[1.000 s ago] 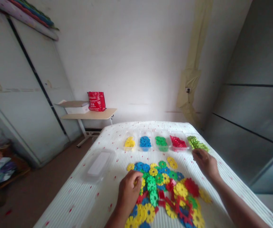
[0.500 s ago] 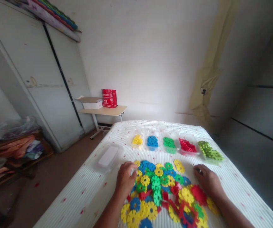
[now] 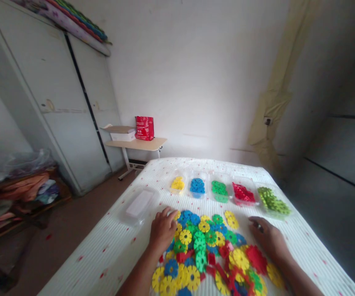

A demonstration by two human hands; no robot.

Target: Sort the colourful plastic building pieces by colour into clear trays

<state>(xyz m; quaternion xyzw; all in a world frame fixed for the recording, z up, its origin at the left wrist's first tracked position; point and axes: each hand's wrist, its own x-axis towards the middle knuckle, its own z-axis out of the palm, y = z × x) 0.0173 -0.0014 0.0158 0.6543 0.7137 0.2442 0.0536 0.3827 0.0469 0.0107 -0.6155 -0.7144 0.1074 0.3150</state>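
My left hand (image 3: 162, 228) rests at the left edge of a loose heap of plastic snowflake discs, its fingers loosely bent and slightly apart. A yellow disc (image 3: 177, 215) lies at its fingertips. On the heap's right side, my right hand (image 3: 268, 236) lies on the cloth with fingers stretched forward, a small dark ring-like band on one of them. Nothing shows in either hand. Closest to the right hand are a stack of red discs (image 3: 256, 260) and a yellow disc (image 3: 274, 275). Green discs (image 3: 200, 242) stand in a row mid-heap, among blue discs (image 3: 171, 267) and red block pieces.
Clear tubs behind the heap hold yellow (image 3: 177, 183), blue (image 3: 197, 186), green (image 3: 219, 189), red (image 3: 243, 193) and lime pieces (image 3: 271, 200). A clear container (image 3: 138, 204) stands left. Beyond are a side table (image 3: 137, 144) and a red bag (image 3: 145, 128).
The view has shifted slightly, so the heap sits a little lower and further left. My left hand's fingers look somewhat more spread. The pieces appear unmoved.
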